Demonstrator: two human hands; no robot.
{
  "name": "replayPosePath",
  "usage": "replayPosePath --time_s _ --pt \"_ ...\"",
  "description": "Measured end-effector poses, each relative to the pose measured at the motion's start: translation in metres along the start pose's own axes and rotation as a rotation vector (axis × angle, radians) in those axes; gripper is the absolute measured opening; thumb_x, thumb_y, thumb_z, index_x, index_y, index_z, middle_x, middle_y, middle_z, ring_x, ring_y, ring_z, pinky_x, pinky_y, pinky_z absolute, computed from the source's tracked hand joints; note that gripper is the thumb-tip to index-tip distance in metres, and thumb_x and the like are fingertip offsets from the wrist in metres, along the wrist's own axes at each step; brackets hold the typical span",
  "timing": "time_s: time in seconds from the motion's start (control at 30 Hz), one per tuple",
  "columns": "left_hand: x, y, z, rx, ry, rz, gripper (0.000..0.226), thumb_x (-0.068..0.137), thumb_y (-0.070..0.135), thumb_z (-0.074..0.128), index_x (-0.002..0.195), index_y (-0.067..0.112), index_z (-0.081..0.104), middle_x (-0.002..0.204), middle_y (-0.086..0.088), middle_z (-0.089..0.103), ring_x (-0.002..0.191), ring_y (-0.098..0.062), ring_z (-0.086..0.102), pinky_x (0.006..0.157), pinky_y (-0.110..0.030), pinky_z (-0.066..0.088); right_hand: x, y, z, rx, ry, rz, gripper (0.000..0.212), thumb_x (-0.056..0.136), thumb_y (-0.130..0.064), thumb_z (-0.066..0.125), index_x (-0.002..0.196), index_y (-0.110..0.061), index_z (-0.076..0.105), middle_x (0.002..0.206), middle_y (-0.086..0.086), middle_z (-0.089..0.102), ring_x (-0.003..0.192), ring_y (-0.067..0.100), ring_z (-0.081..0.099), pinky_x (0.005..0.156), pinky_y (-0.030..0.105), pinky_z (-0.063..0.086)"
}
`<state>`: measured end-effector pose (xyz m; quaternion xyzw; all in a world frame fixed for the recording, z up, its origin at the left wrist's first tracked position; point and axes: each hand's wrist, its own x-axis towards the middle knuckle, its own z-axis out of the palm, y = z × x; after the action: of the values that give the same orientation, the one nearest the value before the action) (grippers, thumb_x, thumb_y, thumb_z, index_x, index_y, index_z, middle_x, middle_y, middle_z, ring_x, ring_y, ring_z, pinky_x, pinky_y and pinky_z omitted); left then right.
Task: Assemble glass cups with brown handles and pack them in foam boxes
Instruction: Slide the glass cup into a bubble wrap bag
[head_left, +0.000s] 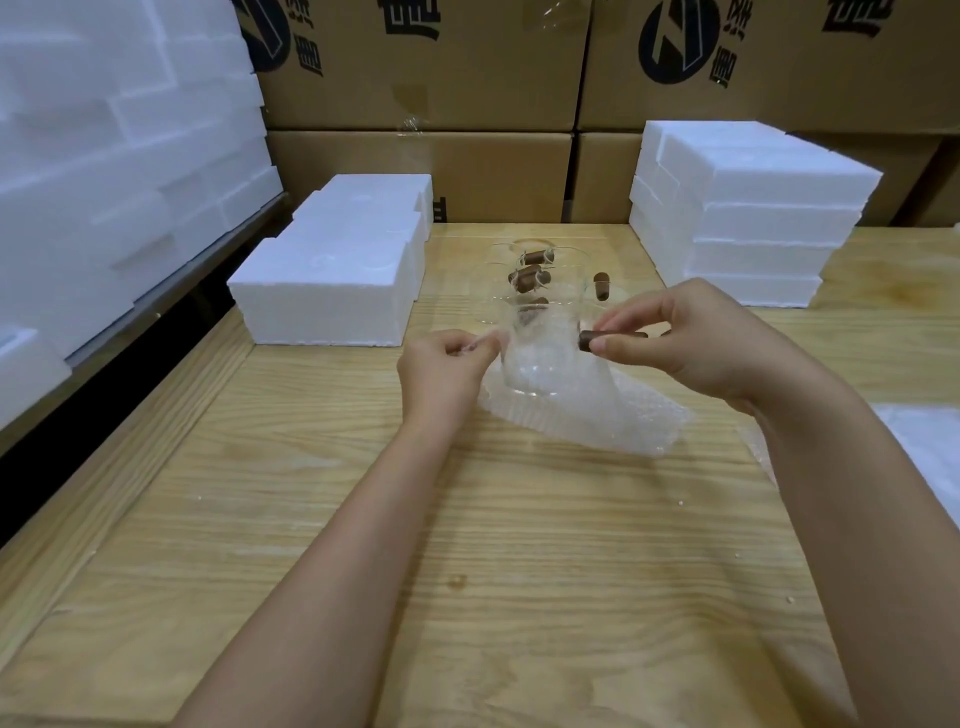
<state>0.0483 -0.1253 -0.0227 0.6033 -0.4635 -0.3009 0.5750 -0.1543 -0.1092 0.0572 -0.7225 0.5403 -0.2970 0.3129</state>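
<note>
1. Wooden table (363, 519) under us, pale grain running across, and both arms are in over it.
2. Dead centre stands the glass cup (540, 358), upright on a crumpled sheet of bubble wrap (597, 421) that trails off toward five o'clock.
3. At the cup's three o'clock, our right hand (701, 348) pinches a brown handle (613, 338) between thumb and forefinger, lying level against the glass wall. Whether it is seated on the cup, we cannot tell.
4. At nine o'clock, our left hand (441, 369) pinches what looks like an edge of the wrap, just beside the cup's wall.
5. We judge this to be the assembly step: handle going onto glass, packing not yet begun for this cup.
6. Next move calls for a steady cup and a square, gentle push on the handle, because the wrap underfoot looks slippery.
7. At twelve o'clock behind the cup, more glass cups with handles (530, 278) crowd close, plus a loose handle (601, 286) at one o'clock. That is our collision risk.
8. Foam boxes (332, 280) sit at ten o'clock, a stack of foam (753, 223) at two, both well apart from the cup.
9. Cardboard cartons (426, 78) wall off the back.
</note>
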Motion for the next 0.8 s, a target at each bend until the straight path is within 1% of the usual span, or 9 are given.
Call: replayPosePath --time_s 0.13,0.23,0.3,0.43,0.53,0.63,0.67,0.73,0.8 --pt "0.0 0.006 0.002 -0.051 -0.024 0.005 0.032 0.079 0.028 0.078 0.055 0.014 0.062 0.04 0.014 0.038 0.044 -0.007 0.035 0.055 -0.029 0.034 -0.003 -0.004 -0.004 -0.254 0.02 -0.073 0.01 0.079 -0.037 0.073 0.076 -0.028 0.07 0.112 -0.014 0.053 0.096 -0.004 0.048 0.074 0.017 0.033" --pt "-0.005 0.012 0.004 -0.078 -0.011 0.044 0.021 0.08 0.03 0.077 0.064 0.018 0.07 0.043 0.017 0.049 0.045 -0.003 0.043 0.056 -0.028 0.04 -0.006 -0.01 -0.006 -0.466 0.025 -0.129 0.011 0.084 -0.035 0.069 0.088 -0.025 0.072 0.136 -0.009 0.043 0.119 0.006 0.038 0.085 0.023 0.028" --pt "-0.009 0.015 0.005 -0.131 0.004 0.087 0.018 0.083 0.028 0.075 0.067 0.022 0.07 0.045 0.017 0.051 0.045 -0.002 0.044 0.054 -0.027 0.041 -0.009 -0.016 -0.005 -0.551 0.025 -0.157 0.013 0.086 -0.033 0.067 0.091 -0.022 0.072 0.144 -0.007 0.039 0.13 0.011 0.035 0.092 0.028 0.031" --pt "-0.015 0.025 0.002 -0.262 -0.006 0.175 0.017 0.085 0.022 0.073 0.069 0.027 0.071 0.048 0.014 0.048 0.047 -0.007 0.04 0.049 -0.024 0.037 -0.014 -0.023 -0.005 -0.68 -0.018 -0.181 0.011 0.087 -0.033 0.064 0.079 -0.025 0.065 0.15 -0.011 0.034 0.132 0.012 0.035 0.103 0.041 0.033" --pt "-0.02 0.031 0.003 -0.267 -0.088 0.267 0.021 0.083 0.017 0.074 0.069 0.031 0.073 0.058 0.009 0.062 0.055 -0.009 0.053 0.051 -0.024 0.045 -0.012 -0.02 -0.003 -0.734 0.02 -0.221 0.018 0.088 -0.032 0.061 0.084 -0.017 0.069 0.142 -0.011 0.044 0.12 0.015 0.047 0.095 0.036 0.036" --pt "-0.028 0.035 0.007 -0.315 -0.222 0.312 0.004 0.083 0.025 0.07 0.082 0.025 0.075 0.051 -0.006 0.055 0.041 -0.01 0.041 0.04 -0.016 0.034 -0.008 -0.018 0.0 -0.706 0.061 -0.239 0.018 0.087 -0.028 0.06 0.087 -0.012 0.068 0.11 -0.001 0.063 0.097 0.022 0.056 0.086 0.037 0.044" --pt "-0.027 0.034 0.007 -0.366 -0.235 0.326 0.013 0.085 0.03 0.064 0.091 0.023 0.073 0.051 -0.01 0.053 0.04 -0.012 0.039 0.039 -0.017 0.032 -0.007 -0.016 -0.001 -0.674 0.077 -0.245 0.017 0.087 -0.026 0.06 0.087 -0.011 0.068 0.102 0.0 0.064 0.092 0.022 0.057 0.084 0.038 0.046" --pt "-0.022 0.033 0.002 -0.492 -0.187 0.318 0.03 0.088 0.034 0.05 0.11 0.021 0.066 0.056 -0.001 0.052 0.047 -0.011 0.041 0.044 -0.018 0.033 -0.006 -0.012 -0.009 -0.557 0.127 -0.276 0.014 0.086 -0.021 0.064 0.088 -0.009 0.07 0.097 -0.002 0.065 0.09 0.018 0.057 0.082 0.03 0.046" --pt "-0.016 0.029 -0.002 -0.524 -0.07 0.24 0.036 0.087 0.034 0.048 0.121 0.023 0.056 0.078 0.004 0.057 0.065 -0.007 0.05 0.059 -0.019 0.04 -0.008 -0.006 -0.021 -0.422 0.138 -0.309 0.011 0.084 -0.019 0.067 0.089 -0.011 0.073 0.098 -0.009 0.066 0.091 0.008 0.058 0.078 0.013 0.042"
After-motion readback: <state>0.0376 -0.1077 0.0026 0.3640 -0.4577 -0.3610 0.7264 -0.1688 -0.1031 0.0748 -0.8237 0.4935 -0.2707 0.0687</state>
